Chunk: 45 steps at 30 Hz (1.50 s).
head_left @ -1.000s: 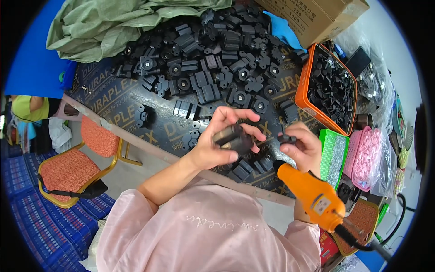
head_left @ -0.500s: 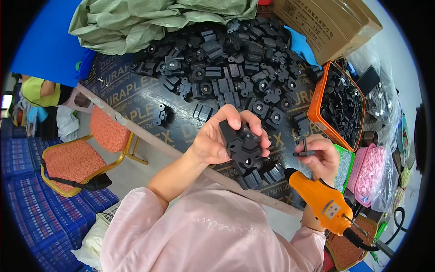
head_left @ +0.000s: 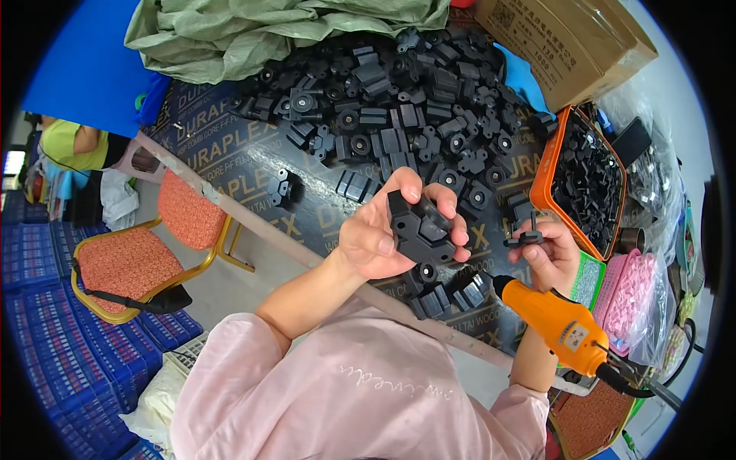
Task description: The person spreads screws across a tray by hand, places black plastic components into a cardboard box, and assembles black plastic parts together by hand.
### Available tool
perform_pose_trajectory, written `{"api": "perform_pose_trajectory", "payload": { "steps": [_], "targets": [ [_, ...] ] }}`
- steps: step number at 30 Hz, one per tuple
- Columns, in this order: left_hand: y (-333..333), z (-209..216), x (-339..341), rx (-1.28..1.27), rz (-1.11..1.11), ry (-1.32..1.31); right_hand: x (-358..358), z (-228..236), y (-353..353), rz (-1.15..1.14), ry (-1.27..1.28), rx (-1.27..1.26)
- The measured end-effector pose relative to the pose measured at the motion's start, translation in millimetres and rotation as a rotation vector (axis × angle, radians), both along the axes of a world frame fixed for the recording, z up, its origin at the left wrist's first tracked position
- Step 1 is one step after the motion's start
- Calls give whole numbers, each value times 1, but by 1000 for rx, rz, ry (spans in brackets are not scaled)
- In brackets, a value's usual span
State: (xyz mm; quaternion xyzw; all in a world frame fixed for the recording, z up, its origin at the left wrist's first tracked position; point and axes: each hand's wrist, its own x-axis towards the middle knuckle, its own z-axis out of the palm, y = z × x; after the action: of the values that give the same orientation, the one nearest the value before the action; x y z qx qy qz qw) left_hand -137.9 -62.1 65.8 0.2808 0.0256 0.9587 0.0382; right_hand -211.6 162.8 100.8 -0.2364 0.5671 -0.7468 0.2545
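My left hand (head_left: pixel 376 234) is closed around a black plastic housing (head_left: pixel 418 234) with angular flanges and a rounded part, held above the near table edge. To its right, my right hand (head_left: pixel 548 253) pinches a small flat black plastic piece (head_left: pixel 524 238) with a thin post standing up from it. The two parts are apart. An orange electric screwdriver (head_left: pixel 556 326) hangs in front of my right forearm, its dark tip pointing up and left; neither hand grips it. Just below the left hand, several black housings (head_left: pixel 432 301) lie on the table.
A large heap of black parts (head_left: pixel 383 115) covers the table's far half. An orange bin (head_left: pixel 543 172) of small black pieces stands at right, beside a pink basket (head_left: pixel 613 295). A carton (head_left: pixel 571 46) and green sacking (head_left: pixel 253 38) lie behind. Chairs (head_left: pixel 126 268) are at left.
The housing in my left hand has turned, showing its rounded part more. My right hand has tilted its small piece so the post points up. The view has shifted slightly.
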Motion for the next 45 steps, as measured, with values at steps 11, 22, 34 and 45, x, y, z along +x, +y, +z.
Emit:
{"api": "perform_pose_trajectory", "payload": {
  "steps": [11,22,34,45],
  "targets": [
    [10,12,2,-263,61,-259,-12,22,-7,390,-235,-180],
    [11,12,0,-383,-55,-439,-27,23,-21,381,-273,38],
    [21,8,-16,-1038,1142,100,-28,27,-34,247,-624,-286],
    [22,0,-22,-1066,1310,269,-22,29,-33,334,-509,-103]
  ]
}}
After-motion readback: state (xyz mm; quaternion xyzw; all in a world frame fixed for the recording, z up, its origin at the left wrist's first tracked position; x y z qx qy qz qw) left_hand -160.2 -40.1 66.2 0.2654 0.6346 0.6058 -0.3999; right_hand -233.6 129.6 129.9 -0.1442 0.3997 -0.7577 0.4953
